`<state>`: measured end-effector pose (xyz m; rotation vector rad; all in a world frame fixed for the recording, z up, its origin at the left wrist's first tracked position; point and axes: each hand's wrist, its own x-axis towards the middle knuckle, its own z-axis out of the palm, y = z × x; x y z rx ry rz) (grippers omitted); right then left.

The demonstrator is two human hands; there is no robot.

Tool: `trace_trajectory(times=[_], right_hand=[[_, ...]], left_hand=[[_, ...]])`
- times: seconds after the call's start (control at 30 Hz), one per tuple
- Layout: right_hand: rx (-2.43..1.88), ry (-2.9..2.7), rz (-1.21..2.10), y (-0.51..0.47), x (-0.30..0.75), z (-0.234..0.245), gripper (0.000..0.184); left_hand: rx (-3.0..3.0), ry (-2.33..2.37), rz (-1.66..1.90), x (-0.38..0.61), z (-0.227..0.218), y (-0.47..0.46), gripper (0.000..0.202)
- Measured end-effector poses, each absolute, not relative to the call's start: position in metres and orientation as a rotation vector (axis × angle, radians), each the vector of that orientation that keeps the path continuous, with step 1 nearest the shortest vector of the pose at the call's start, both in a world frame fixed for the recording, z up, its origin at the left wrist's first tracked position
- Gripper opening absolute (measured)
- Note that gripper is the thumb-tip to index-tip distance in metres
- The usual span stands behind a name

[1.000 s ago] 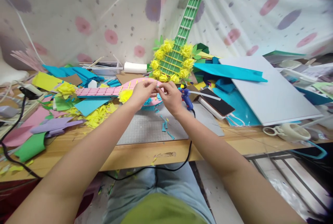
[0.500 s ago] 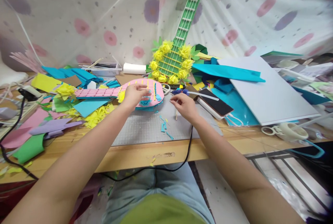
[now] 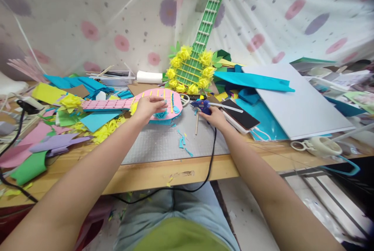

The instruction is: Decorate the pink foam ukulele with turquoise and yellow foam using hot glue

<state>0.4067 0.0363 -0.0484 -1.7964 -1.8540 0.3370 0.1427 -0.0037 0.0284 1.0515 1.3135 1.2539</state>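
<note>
A pink paper guitar (image 3: 117,103) with yellow strips lies flat on the table, its body toward the middle. My left hand (image 3: 148,108) rests on the guitar's body, fingers stretched over the strips and a small blue flower. My right hand (image 3: 214,116) has closed round the blue glue gun (image 3: 202,105), which lies just right of the guitar with a white glue stick poking out behind it. A thin wooden stick (image 3: 197,123) lies on the grey cutting mat (image 3: 172,142) beside that hand.
A green paper guitar (image 3: 198,52) with yellow flowers leans against the dotted cloth behind. A phone (image 3: 241,114), teal paper and a white board (image 3: 295,99) sit to the right. Coloured paper scraps (image 3: 58,126) cover the left. The glue gun's black cord (image 3: 209,169) hangs over the table edge.
My hands parted from working together over the guitar's body. The right hand set down a thin stick and moved right onto the glue gun. The left hand settled flat on the guitar.
</note>
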Motion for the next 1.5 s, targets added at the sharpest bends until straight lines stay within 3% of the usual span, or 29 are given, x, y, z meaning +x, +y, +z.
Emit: trace_trajectory(times=[0.13, 0.3, 0.5, 0.9, 1.5], right_hand=[[-1.825, -1.685, 0.47, 0.04, 0.399, -0.05, 0.032], [-1.398, -1.42, 0.807, 0.024, 0.388, -0.027, 0.037], [-1.219, -1.677, 1.073, 0.004, 0.362, 0.0, 0.04], [-1.319, -1.729, 1.011, 0.005, 0.348, -0.001, 0.038], [-1.338, -1.73, 0.963, 0.008, 0.346, 0.0, 0.037]], left_hand=[[1.102, 1.37, 1.245, 0.139, 0.027, -0.005, 0.016], [1.178, 1.469, 1.227, 0.137, 0.022, -0.004, 0.016], [1.331, 1.552, 1.213, 0.136, 0.016, 0.001, 0.017], [1.333, 1.639, 1.186, 0.137, 0.02, -0.002, 0.028], [1.345, 1.625, 1.157, 0.137, 0.023, -0.005, 0.027]])
